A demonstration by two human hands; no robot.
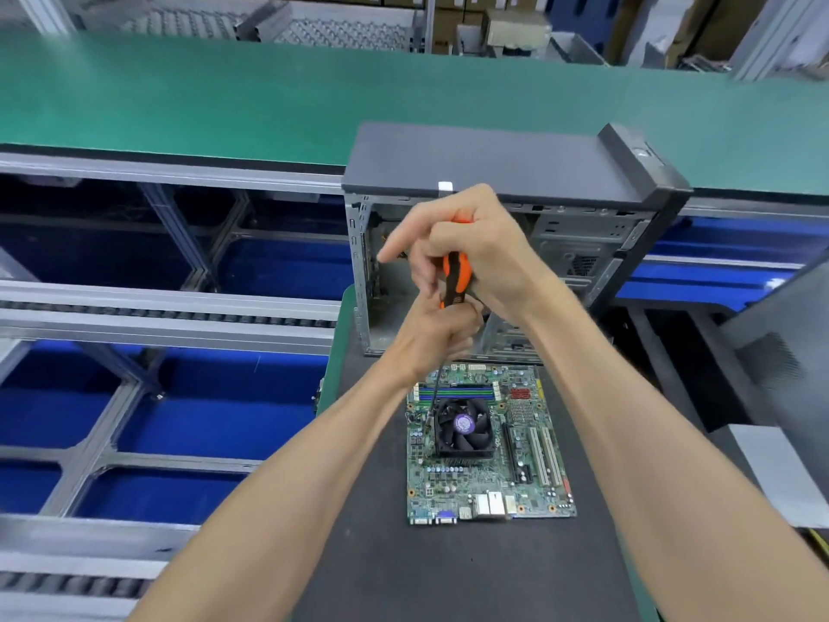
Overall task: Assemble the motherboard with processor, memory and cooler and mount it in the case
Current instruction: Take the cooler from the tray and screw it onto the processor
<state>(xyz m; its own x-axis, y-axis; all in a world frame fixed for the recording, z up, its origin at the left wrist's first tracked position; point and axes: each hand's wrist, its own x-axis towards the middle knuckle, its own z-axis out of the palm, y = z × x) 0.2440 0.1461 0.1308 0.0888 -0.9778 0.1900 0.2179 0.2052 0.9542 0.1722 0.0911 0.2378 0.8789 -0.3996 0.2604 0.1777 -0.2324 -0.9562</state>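
Centre of frame: right hand [484, 258] and left hand [437, 338], both curled round an orange screwdriver [455, 280], above the motherboard [489, 446] and its fan [464, 426]; open case [507, 172] behind.

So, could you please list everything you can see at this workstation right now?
motherboard: one, green, flat on the black mat, in front of the case
cooler: one, black fan with purple hub, on the motherboard
memory: sticks in slots behind the cooler, count unclear
case: one, dark grey, open side facing the person
screwdriver: one, orange and black, tip down at the cooler's left edge
black mat: one, under the motherboard
left hand: grips the screwdriver low
right hand: grips its handle
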